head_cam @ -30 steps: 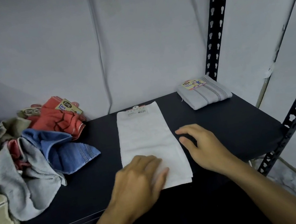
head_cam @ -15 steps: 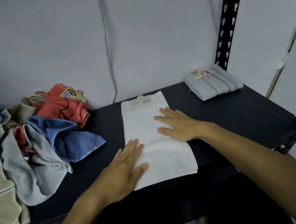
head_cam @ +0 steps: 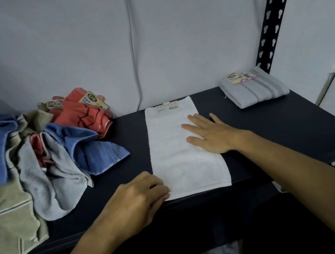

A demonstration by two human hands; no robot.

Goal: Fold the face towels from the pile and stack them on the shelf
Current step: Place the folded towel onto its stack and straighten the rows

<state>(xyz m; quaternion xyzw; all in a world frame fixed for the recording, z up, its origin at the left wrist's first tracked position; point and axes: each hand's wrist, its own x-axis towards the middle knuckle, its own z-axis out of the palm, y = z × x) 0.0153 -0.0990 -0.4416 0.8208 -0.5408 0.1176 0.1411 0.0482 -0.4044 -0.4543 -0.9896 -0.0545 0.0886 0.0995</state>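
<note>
On the dark shelf [head_cam: 272,132], dead centre, we see the white towel [head_cam: 179,153] lying flat, folded into a long strip. Its long axis runs 12 to 6 o'clock, the barcode label end pointing to 12 toward the wall, the near short edge at the shelf's front lip. Our right hand [head_cam: 209,134] rests flat on the strip's right half, fingers straight and spread, pointing about 10 o'clock. Our left hand [head_cam: 136,199] sits at the towel's near left corner, fingers curled over the edge; we cannot tell whether they actually pinch the cloth. At 9 o'clock lies the loose pile [head_cam: 36,161] of blue, grey, red and beige towels. At 2 o'clock, well apart, sits a folded grey towel [head_cam: 255,91] with its tag up.
</note>
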